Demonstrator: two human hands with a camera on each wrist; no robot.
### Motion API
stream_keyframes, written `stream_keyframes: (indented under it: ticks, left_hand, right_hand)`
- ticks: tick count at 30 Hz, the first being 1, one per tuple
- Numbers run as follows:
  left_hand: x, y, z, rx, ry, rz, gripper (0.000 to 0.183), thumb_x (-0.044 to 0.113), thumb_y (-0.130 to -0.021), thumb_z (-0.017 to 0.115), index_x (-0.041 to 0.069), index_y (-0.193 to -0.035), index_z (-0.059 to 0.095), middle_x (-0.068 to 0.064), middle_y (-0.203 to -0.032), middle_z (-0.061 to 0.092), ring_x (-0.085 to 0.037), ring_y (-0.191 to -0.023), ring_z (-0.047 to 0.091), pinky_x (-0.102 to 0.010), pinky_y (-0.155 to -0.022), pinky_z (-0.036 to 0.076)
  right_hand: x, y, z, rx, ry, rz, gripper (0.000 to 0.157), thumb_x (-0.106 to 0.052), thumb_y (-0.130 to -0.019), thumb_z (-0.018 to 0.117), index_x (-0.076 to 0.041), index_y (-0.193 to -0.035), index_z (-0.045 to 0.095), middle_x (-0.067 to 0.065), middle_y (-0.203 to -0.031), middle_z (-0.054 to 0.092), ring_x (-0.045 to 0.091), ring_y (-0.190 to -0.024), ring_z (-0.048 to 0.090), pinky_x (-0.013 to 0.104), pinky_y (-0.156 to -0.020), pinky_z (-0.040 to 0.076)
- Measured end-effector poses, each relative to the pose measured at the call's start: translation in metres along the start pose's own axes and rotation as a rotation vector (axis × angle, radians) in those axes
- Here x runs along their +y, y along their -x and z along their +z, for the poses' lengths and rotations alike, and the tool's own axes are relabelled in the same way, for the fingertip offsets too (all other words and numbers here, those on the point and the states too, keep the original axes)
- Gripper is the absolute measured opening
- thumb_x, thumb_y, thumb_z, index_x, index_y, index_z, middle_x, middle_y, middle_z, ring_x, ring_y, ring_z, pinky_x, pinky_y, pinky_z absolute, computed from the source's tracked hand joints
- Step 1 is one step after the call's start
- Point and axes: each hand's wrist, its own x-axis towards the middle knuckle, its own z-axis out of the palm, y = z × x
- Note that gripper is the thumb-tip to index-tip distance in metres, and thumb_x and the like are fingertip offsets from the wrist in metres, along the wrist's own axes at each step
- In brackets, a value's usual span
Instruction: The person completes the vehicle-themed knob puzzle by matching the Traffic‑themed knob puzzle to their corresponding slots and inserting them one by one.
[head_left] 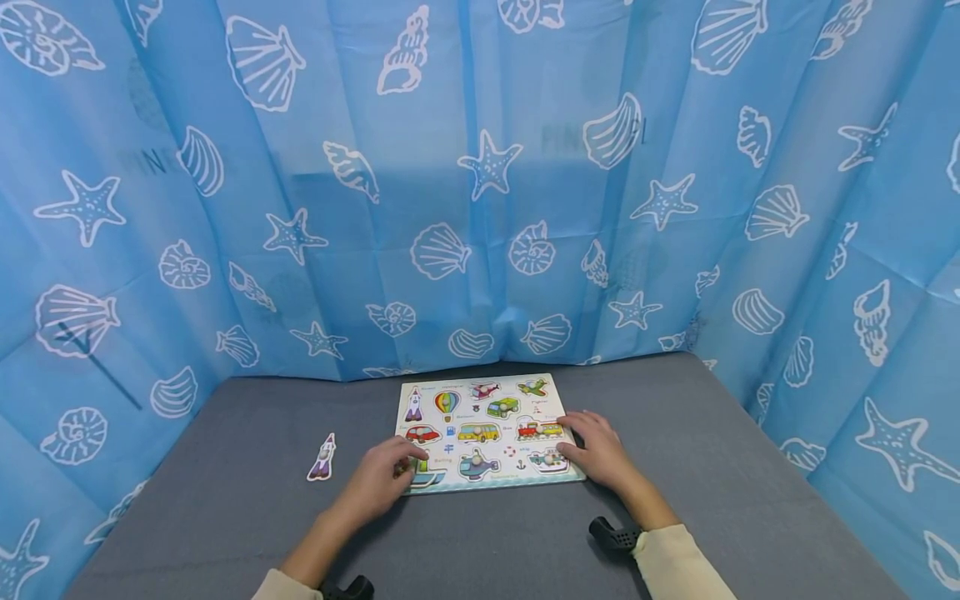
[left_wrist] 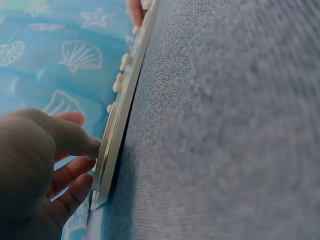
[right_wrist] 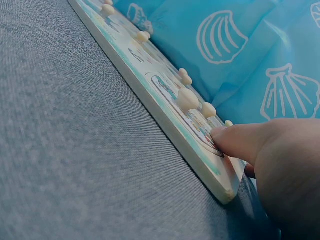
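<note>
A wooden knobbed puzzle board (head_left: 491,486) with vehicle pictures lies on the grey table. My left hand (head_left: 384,477) is at its lower left corner, pinching the sailboat piece (head_left: 429,477) by its knob with thumb and fingers. In the left wrist view this piece (left_wrist: 104,155) shows as a layer standing above the board's surface. On the right side, my right hand (head_left: 600,450) rests on the board's edge. Its thumb (right_wrist: 235,140) lies on the ship piece (right_wrist: 192,122), and another finger shows beside the board's edge.
A loose purple-and-white rocket piece (head_left: 322,458) lies on the table left of the board. Knobbed pieces such as the bus (head_left: 478,432), balloon (head_left: 447,403) and submarine (head_left: 477,465) sit on the board. A blue shell-patterned curtain (head_left: 480,275) hangs behind the table (head_left: 480,542).
</note>
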Motion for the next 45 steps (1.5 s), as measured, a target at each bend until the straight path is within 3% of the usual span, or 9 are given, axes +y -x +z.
stream_keyframes:
  ticks: [13, 23, 39, 45]
  left_hand:
    - [0.003, -0.006, 0.004, -0.051, 0.0, 0.009, 0.026, -0.003, -0.082, 0.068, 0.016, -0.099, 0.071, 0.01, -0.096, 0.061, -0.006, -0.076, 0.054, -0.027, -0.067, 0.047]
    - [0.007, -0.01, 0.007, -0.077, -0.053, 0.018, 0.024, -0.001, -0.082, 0.067, 0.014, -0.1, 0.072, 0.007, -0.097, 0.062, -0.008, -0.078, 0.053, -0.031, -0.071, 0.046]
    - [0.009, -0.016, 0.009, -0.136, -0.074, -0.071, 0.023, -0.001, -0.083, 0.067, 0.012, -0.102, 0.07, 0.004, -0.096, 0.061, -0.011, -0.079, 0.052, -0.035, -0.072, 0.044]
    - [0.011, -0.016, 0.01, -0.129, -0.09, -0.079, 0.022, 0.0, -0.082, 0.069, 0.012, -0.101, 0.07, 0.004, -0.096, 0.061, -0.011, -0.079, 0.051, -0.036, -0.072, 0.044]
  right_hand:
    - [0.0, -0.002, 0.001, -0.002, -0.008, 0.006, 0.043, -0.02, -0.091, 0.067, -0.004, -0.13, 0.06, 0.021, -0.139, 0.05, 0.046, -0.135, 0.031, 0.067, -0.102, 0.023]
    - [0.0, -0.001, 0.002, -0.005, -0.001, 0.008, 0.043, -0.021, -0.09, 0.067, -0.004, -0.13, 0.06, 0.021, -0.139, 0.05, 0.046, -0.134, 0.032, 0.067, -0.102, 0.023]
    - [0.001, -0.001, 0.002, -0.006, -0.007, 0.012, 0.044, -0.021, -0.09, 0.067, -0.004, -0.13, 0.06, 0.021, -0.139, 0.05, 0.046, -0.135, 0.031, 0.067, -0.102, 0.023]
    - [0.002, -0.001, 0.002, -0.006, -0.006, 0.018, 0.044, -0.021, -0.091, 0.067, -0.004, -0.131, 0.059, 0.021, -0.14, 0.049, 0.045, -0.135, 0.031, 0.067, -0.102, 0.022]
